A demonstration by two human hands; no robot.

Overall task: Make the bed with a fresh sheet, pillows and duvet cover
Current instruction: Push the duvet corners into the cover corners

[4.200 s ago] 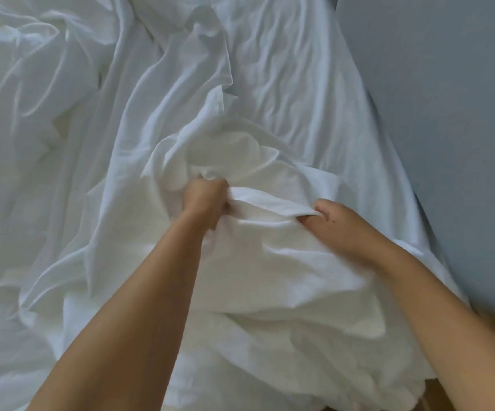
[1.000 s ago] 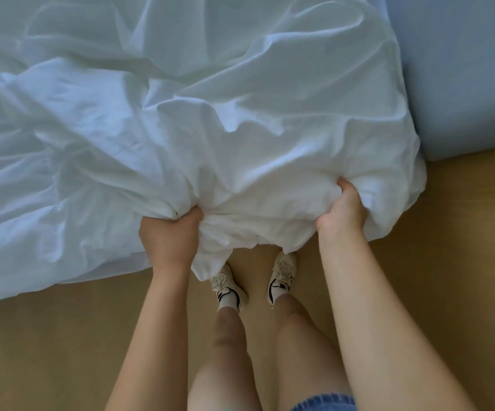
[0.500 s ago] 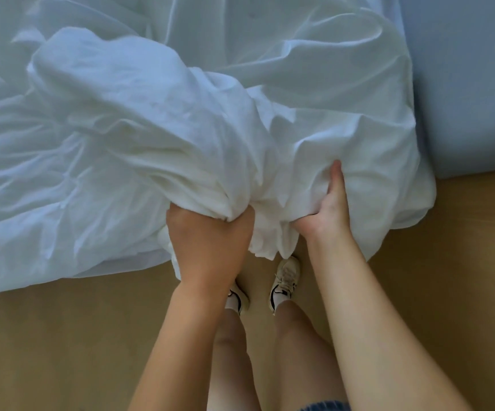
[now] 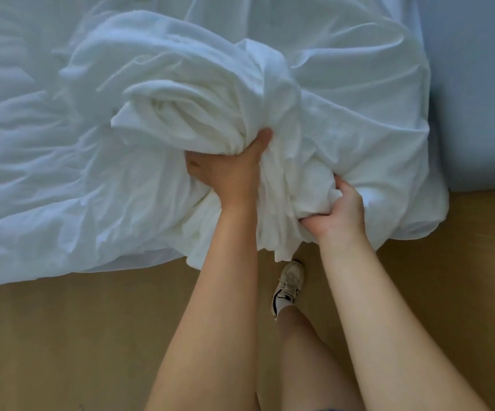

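Note:
White bedding covers the bed, wrinkled and loose. A thick bunched roll of the white duvet cover (image 4: 187, 93) is lifted above the bed's near edge. My left hand (image 4: 228, 170) grips the underside of that bunch, thumb up against the cloth. Lower and to the right, my right hand (image 4: 338, 209) clutches another fold of the same white fabric at the bed's corner. A hem of the cloth hangs down between my arms toward the floor. Which layer is sheet and which is cover cannot be told apart.
A wooden floor (image 4: 77, 336) lies in front of the bed. A pale blue wall (image 4: 477, 84) runs along the bed's right side. My right shoe (image 4: 289, 284) and bare legs stand close to the bed edge.
My left hand has pushed the bunched cloth up and forward over the bed. My right hand has dropped lower and curled tighter into the fabric. The view has shifted slightly right.

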